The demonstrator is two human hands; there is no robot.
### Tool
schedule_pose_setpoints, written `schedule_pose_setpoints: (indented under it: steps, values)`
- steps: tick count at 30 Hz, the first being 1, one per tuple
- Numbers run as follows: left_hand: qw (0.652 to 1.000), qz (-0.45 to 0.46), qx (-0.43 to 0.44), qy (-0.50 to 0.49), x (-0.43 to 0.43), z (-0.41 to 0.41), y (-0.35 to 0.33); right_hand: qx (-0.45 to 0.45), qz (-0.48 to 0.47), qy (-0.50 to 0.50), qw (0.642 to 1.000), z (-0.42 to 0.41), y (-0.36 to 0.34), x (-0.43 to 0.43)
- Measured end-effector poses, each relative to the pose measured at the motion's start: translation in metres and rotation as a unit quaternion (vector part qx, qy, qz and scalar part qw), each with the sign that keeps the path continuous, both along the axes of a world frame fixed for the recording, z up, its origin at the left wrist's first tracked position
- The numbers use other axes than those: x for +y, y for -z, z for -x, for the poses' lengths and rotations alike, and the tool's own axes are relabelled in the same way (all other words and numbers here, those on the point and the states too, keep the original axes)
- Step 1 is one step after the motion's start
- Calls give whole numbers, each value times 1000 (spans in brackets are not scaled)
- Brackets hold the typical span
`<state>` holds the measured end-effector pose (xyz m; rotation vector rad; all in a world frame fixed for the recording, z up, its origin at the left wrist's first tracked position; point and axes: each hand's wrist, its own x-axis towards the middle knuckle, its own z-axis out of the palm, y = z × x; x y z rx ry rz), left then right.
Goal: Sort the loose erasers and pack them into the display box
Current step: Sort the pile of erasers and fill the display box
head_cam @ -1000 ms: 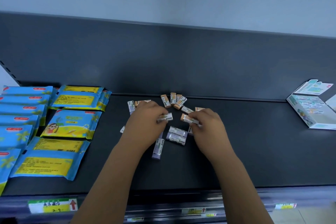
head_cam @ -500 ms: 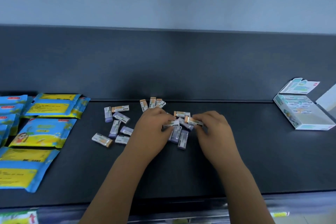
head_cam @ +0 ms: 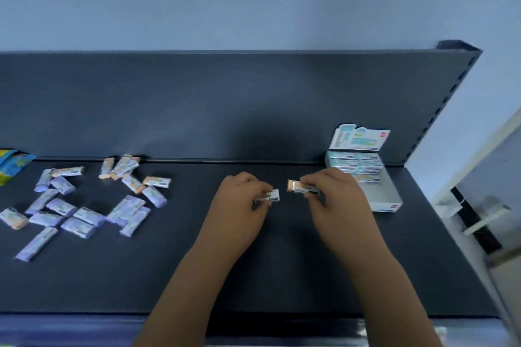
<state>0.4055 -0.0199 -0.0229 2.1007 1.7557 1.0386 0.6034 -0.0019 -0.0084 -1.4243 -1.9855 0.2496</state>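
Note:
My left hand (head_cam: 239, 205) is closed on a sleeved eraser (head_cam: 270, 196) above the dark shelf. My right hand (head_cam: 335, 200) grips an orange-ended eraser (head_cam: 298, 186), just left of the display box (head_cam: 386, 200). That box is white and teal with its lid flap raised at the back, and my right hand hides part of it. Several loose erasers, purple (head_cam: 81, 217) and orange (head_cam: 132, 183), lie scattered on the shelf far to the left of both hands.
The dark shelf (head_cam: 282, 267) has a back panel behind it and a front lip near me. Blue and yellow packets (head_cam: 11, 166) peek in at the far left. A white fixture (head_cam: 479, 214) stands past the shelf's right end.
Both hands have carried an eraser each away from the pile, rightward toward the display box. The view has swung right, so the pile now sits at the left.

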Motion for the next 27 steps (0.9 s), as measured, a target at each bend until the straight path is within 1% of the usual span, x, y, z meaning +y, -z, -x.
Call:
schedule_pose_setpoints:
  steps: [5, 9, 12, 16, 20, 27]
  values:
    - [1000, 3, 16, 6, 9, -76, -8, 2, 14, 11, 1000, -71, 3, 9]
    - [999, 8, 35, 7, 25, -110, -14, -8, 20, 37, 999, -110, 5, 21]
    - [998, -2, 66, 17, 42, -129, -18, -17, 24, 53, 998, -132, 8, 38]
    - [996, -19, 80, 20, 68, -152, -16, -46, 13, 58, 997, -146, 10, 61]
    - [992, -15, 122, 11, 92, -164, 1, -71, 11, 49, 996, -150, 13, 75]
    - [981, -22, 193, 1, 106, -166, 14, -87, 18, 45, 995, -150, 22, 87]
